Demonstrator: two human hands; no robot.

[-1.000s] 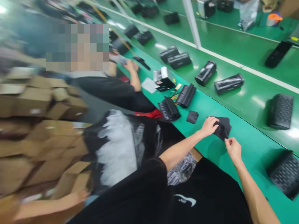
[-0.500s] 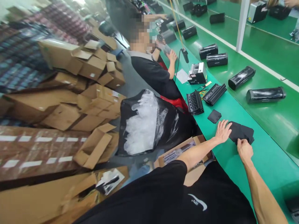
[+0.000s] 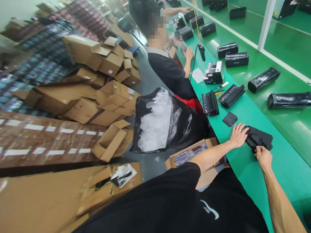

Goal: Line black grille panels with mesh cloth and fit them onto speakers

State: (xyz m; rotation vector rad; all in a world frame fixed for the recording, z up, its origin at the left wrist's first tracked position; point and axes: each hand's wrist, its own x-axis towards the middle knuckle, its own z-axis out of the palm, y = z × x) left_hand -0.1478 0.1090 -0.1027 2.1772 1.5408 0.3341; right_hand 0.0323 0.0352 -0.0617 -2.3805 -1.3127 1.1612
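A piece of black cloth [image 3: 259,139] lies bunched and folded on the green workbench [image 3: 286,161]. My right hand [image 3: 263,158] is shut on its near edge, with the fingers pinching the fabric. My left hand [image 3: 239,136] rests palm down beside it, fingers spread, its fingertips at the cloth's left edge. A smaller square of black cloth [image 3: 230,119] lies on the bench just beyond my left hand, not touching it.
Two black perforated plastic pieces [image 3: 210,103] sit farther along the bench near a white boxed device [image 3: 213,73]. A seated co-worker [image 3: 168,72] works beyond them. A black bag of clear plastic [image 3: 157,123] and cardboard boxes [image 3: 109,110] stand left.
The view has swung, showing more of the boxes at left. My hands have drawn closer to the black cloth, and my right hand now pinches it, bunching the fabric.
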